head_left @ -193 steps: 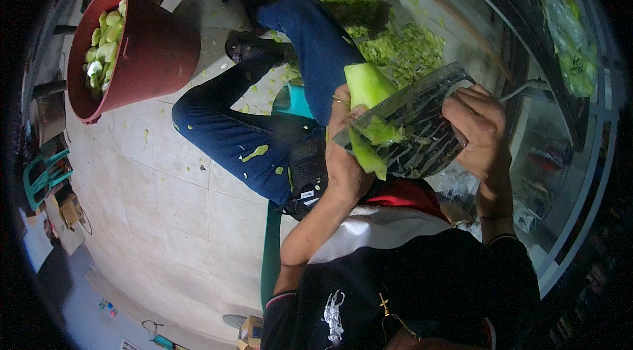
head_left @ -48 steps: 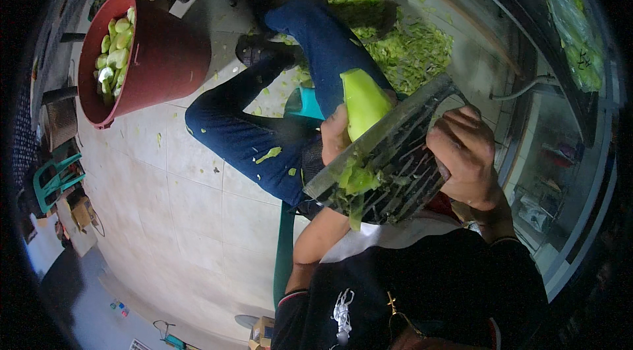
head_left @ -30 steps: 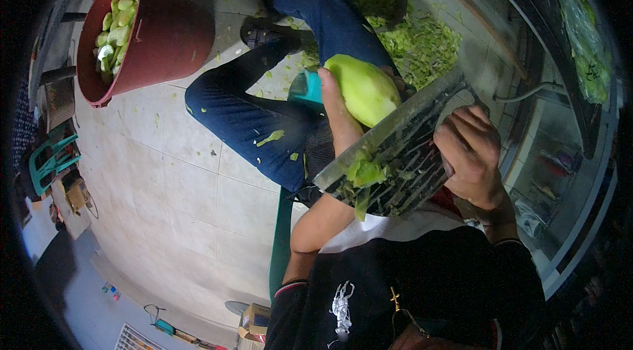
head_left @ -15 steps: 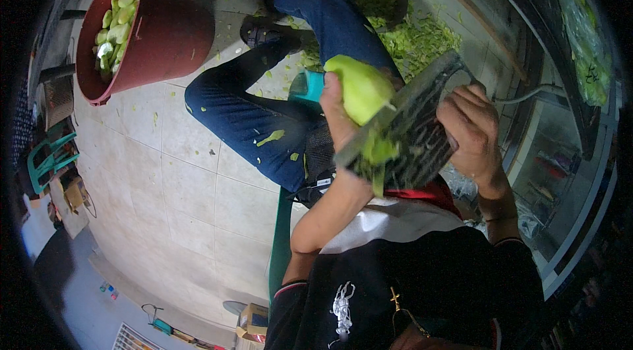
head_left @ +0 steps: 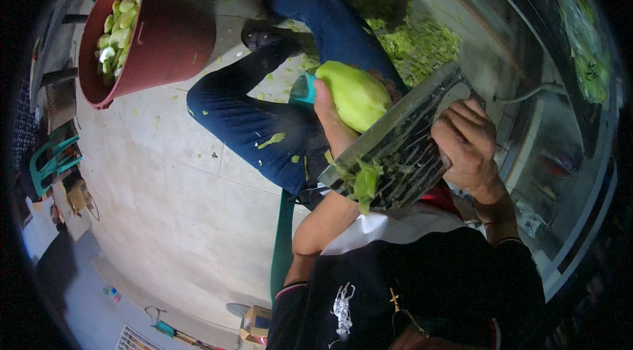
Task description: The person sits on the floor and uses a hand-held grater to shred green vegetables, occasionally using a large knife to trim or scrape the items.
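My left hand (head_left: 333, 116) is wrapped round a plump, pale green, peeled vegetable (head_left: 354, 96), thumb on the near left side and fingertips just showing on the far side. My right hand (head_left: 467, 145) grips a wide cleaver (head_left: 412, 142), a broad rectangular blade with a hole in its upper corner. Its handle is hidden in my fist. The blade slants close against the vegetable's right end; whether its edge touches is hidden. Wet green peelings (head_left: 364, 185) cling to the blade's face. Both are held above my lap.
A red bucket (head_left: 173, 40) of pale green pieces stands at the far left. Beyond my knees sit a bowl (head_left: 403, 3) of green trimmings and a heap of peelings (head_left: 425, 46) on the floor. A turquoise object (head_left: 302, 88) lies between my legs. A glass-sided cabinet (head_left: 547, 172) is at right.
The cleaver has shifted down and to the left with my right hand, and its blade looks sharper. The vegetable has tipped slightly and moved a little left in my left hand.
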The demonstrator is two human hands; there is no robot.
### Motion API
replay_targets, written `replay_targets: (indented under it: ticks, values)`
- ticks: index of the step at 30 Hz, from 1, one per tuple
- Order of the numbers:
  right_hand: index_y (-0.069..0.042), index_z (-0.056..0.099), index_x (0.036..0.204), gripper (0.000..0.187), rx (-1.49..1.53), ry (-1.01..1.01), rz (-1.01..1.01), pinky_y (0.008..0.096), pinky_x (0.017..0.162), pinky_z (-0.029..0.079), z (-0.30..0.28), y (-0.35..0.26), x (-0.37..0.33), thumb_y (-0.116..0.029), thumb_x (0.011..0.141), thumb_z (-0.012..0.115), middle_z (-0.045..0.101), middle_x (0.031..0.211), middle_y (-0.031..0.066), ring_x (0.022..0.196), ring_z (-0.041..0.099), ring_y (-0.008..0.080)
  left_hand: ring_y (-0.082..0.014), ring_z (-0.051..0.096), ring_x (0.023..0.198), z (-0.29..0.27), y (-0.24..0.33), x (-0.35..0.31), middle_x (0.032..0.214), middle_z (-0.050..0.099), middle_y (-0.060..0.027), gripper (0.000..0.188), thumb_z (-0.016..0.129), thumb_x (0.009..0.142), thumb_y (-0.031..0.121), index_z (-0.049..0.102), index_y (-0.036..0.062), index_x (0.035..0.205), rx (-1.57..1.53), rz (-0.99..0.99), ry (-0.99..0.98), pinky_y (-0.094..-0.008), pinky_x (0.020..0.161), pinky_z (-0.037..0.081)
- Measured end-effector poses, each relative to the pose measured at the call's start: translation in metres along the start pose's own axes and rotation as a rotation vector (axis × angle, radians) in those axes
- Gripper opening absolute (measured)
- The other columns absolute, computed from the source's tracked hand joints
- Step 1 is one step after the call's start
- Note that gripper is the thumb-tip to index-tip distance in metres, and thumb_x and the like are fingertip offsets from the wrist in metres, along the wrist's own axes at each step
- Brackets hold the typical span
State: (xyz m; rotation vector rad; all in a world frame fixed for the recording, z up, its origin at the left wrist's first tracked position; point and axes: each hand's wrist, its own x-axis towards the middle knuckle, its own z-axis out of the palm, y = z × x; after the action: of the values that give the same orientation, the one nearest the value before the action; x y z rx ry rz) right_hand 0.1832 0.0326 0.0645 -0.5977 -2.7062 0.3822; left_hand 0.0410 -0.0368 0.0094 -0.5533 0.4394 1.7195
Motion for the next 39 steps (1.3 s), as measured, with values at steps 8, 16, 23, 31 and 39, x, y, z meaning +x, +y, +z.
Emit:
replay_targets:
  ticks: [8,16,23,31,39]
  values:
    - [-0.007,0.047,0.068,0.021,-0.073,0.022,0.107,0.0372,0.060,0.036,0.006,0.007,0.003,-0.014,0.063,0.066,0.045,0.065,0.0078,0.063,0.051,0.0263,-0.0197,0.060,0.082,0.011,-0.004,-0.012,0.090,0.062,-0.0082,0.059,0.048,0.086,0.065,0.055,0.0091,0.104,0.041,0.055,0.011,-0.0334,0.077,0.049]
    - [-0.009,0.049,0.069,0.022,-0.036,0.029,0.033,0.0362,0.060,0.036,0.006,0.003,0.012,-0.016,0.060,0.068,0.047,0.065,0.0061,0.062,0.051,0.0257,-0.0188,0.061,0.088,-0.020,0.003,0.006,0.096,0.062,-0.0069,0.054,0.049,0.088,0.060,0.053,0.0116,0.110,0.175,0.179,-0.169,-0.0344,0.081,0.048]
    - [-0.007,0.053,0.074,0.020,-0.033,0.042,0.231,0.0364,0.063,0.040,0.009,0.012,0.015,-0.014,0.065,0.069,0.053,0.068,0.0078,0.066,0.055,0.0272,-0.0199,0.062,0.085,0.002,-0.005,-0.010,0.098,0.062,-0.0068,0.050,0.050,0.089,0.057,0.054,0.0122,0.110,0.061,0.191,-0.019,-0.0353,0.076,0.051]
    - [-0.007,0.050,0.071,0.022,0.001,-0.020,0.130,0.0377,0.062,0.040,-0.011,0.003,0.015,-0.015,0.063,0.069,0.050,0.068,0.0080,0.066,0.054,0.0271,-0.0222,0.061,0.091,-0.014,0.001,0.001,0.104,0.061,-0.0100,0.053,0.048,0.089,0.058,0.055,0.0111,0.114,0.001,0.033,-0.175,-0.0362,0.079,0.051]
    - [-0.009,0.048,0.069,0.021,-0.046,-0.013,0.073,0.0370,0.062,0.038,-0.004,-0.001,0.018,-0.015,0.062,0.067,0.048,0.066,0.0060,0.065,0.053,0.0259,-0.0233,0.060,0.097,-0.026,0.000,0.017,0.108,0.062,-0.0120,0.058,0.045,0.089,0.058,0.054,0.0078,0.117,0.040,0.051,-0.266,-0.0408,0.086,0.049]
